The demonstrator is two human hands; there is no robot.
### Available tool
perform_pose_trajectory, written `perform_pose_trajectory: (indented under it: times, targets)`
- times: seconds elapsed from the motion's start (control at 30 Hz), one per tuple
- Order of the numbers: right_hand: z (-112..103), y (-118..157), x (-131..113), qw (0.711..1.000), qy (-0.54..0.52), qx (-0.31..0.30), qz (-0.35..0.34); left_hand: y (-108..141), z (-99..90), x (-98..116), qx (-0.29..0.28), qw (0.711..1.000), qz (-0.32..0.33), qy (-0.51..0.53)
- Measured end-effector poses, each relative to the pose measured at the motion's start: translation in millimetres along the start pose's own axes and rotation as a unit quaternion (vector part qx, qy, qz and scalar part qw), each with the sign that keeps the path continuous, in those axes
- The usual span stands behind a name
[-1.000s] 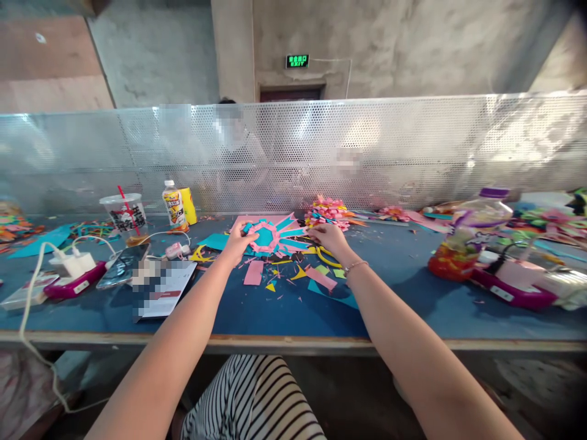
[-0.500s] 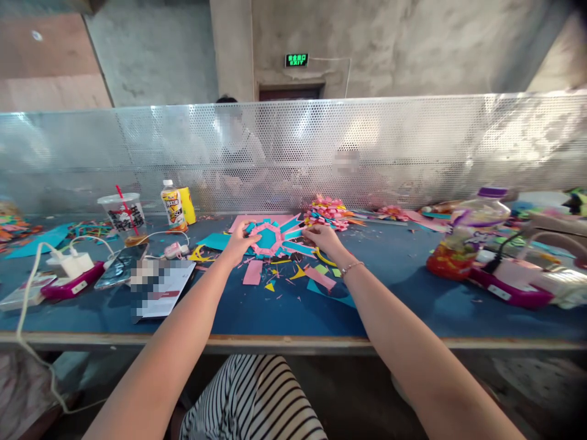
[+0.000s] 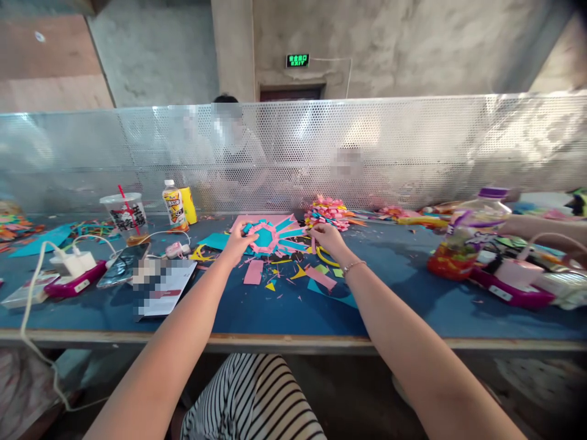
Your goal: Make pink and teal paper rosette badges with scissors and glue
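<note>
Your left hand is closing its fingers on the left side of a pink-and-blue paper ring, which is lying between your hands. Your right hand is pinching a small pink strip beside the ring's rays. A pile of pink paper pieces is sitting just beyond that hand; a pink rectangle is lying on the tabletop, nearer you than your left hand.
</note>
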State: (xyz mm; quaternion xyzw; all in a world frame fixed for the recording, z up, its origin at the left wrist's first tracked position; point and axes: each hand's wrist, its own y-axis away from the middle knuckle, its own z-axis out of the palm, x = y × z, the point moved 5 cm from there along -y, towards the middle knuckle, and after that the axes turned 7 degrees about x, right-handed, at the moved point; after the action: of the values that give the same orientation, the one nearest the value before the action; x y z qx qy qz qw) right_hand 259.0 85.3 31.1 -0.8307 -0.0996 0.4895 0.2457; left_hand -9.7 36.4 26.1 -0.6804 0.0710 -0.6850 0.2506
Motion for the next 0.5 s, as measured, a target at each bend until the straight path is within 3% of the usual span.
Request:
perform_pose_trajectory:
  times: [0.13,0.33,0.5]
  targets:
    - [-1.7,-0.7,-3.0,1.000,0.025,-0.003,-0.016,-2.8,-1.7,-2.6,0.005,1.000,0.002,0.006]
    - [0.2,2.5,-1.4,0.987,0.154,-0.019,-0.043,0.0,0.5,1.2,0.001,1.000,-0.012,0.014]
    - [-2.2,-1.3,-1.8,0.990,0.128,0.016,-0.053,1.5,3.4,0.6,-0.017,0.999,-0.021,0.019]
